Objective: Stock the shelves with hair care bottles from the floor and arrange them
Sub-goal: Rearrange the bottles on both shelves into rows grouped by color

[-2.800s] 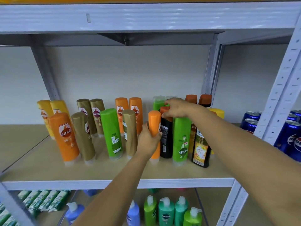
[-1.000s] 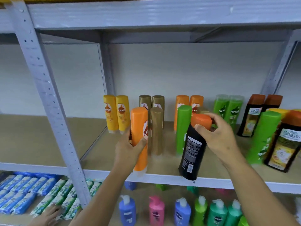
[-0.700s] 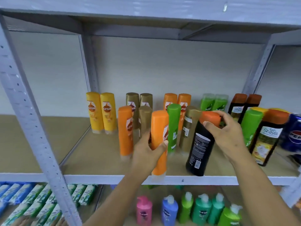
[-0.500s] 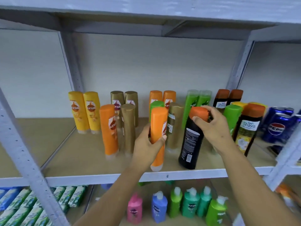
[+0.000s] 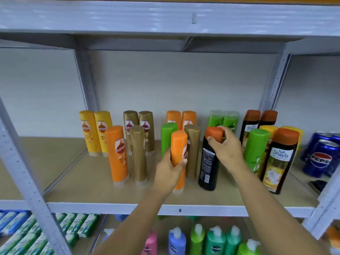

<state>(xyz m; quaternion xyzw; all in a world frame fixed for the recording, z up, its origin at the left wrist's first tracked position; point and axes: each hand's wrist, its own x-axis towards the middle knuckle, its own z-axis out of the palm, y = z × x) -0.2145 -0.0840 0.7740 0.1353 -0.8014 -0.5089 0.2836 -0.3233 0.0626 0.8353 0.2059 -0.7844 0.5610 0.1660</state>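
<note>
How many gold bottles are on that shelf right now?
4. Two gold bottles stand side by side in the back row, one in front of them, and one behind the orange bottle the left hand grips. Others may be hidden.

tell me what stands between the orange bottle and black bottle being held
In the head view, a gold bottle stands just behind the gap between the orange bottle and black bottle.

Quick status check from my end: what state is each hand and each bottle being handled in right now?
left hand: grips the orange bottle around its middle
orange bottle: upright, base on the shelf
right hand: fingers pinch the orange cap of the black bottle
black bottle: base on the shelf, leaning slightly, back label facing out
gold bottle: upright behind the orange bottle, untouched
</note>
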